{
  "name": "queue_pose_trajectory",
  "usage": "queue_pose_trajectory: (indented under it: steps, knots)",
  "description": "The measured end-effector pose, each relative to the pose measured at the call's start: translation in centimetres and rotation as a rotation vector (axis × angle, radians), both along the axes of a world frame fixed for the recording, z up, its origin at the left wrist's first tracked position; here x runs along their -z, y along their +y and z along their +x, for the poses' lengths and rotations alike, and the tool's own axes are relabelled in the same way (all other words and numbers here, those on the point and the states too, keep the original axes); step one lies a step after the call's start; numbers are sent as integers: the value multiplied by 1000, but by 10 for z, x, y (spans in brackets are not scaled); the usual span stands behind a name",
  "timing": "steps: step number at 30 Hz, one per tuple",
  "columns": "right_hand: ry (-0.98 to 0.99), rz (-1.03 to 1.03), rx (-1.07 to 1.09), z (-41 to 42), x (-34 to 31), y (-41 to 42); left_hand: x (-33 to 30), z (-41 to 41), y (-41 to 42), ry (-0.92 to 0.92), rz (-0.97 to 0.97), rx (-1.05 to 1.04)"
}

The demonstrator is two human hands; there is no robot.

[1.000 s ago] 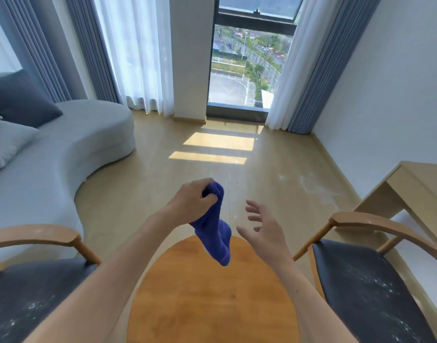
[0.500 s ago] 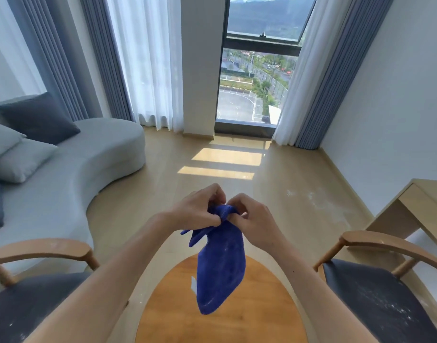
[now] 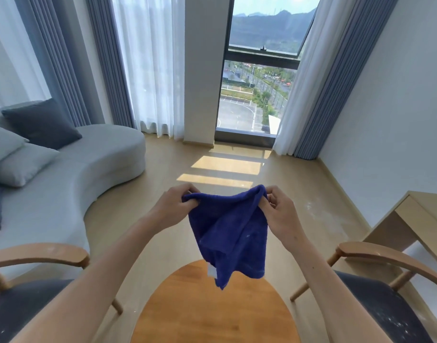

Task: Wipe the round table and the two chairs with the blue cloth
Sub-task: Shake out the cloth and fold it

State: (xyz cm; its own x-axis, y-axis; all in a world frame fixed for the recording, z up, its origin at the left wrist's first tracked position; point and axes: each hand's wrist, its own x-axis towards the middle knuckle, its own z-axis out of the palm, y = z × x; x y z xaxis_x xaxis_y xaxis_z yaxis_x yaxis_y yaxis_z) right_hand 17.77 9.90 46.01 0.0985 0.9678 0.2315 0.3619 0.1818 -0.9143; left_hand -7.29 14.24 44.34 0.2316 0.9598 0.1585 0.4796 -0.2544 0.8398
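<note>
The blue cloth (image 3: 231,231) hangs spread in the air above the far edge of the round wooden table (image 3: 212,310). My left hand (image 3: 176,206) pinches its upper left corner and my right hand (image 3: 279,211) pinches its upper right corner. A small white tag shows near the cloth's lower edge. One chair with a dark seat and wooden arm stands at the left (image 3: 36,256), the other at the right (image 3: 385,258). White specks lie on the right chair's seat.
A curved grey sofa (image 3: 76,184) with cushions runs along the left. A light wooden desk (image 3: 415,219) stands against the right wall. Ahead are a window, curtains and a sunlit wooden floor (image 3: 224,169) with pale dust patches.
My right hand has taken hold of the cloth, and both hands have pulled apart, spreading it from a hanging bunch into an open sheet. The camera has tilted up.
</note>
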Motion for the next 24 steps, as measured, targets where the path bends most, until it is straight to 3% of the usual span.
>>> queue_pose_trajectory:
  steps: [8, 11, 14, 16, 17, 21, 24]
  knots:
    - [7, -36, -1, 14, -1, 0, -26, 6, -2, -123, 51, 22]
    - [193, -175, 13, 12, 2, -2, -46, 15, -5, -94, 101, 36]
    - [541, -405, -52, 2, 8, -5, -68, 25, -5, -47, 160, 23]
    - [602, -509, -134, -5, 16, -10, -81, 27, -3, -24, 193, 10]
    - [521, -526, -183, -8, 20, -12, -86, 26, -2, -14, 199, 10]
    - [-124, -437, -275, -31, 37, -21, -99, 18, -3, -9, 162, 24]
    - [-151, -367, -343, -46, 43, -26, -106, 12, -6, -33, 142, 28]
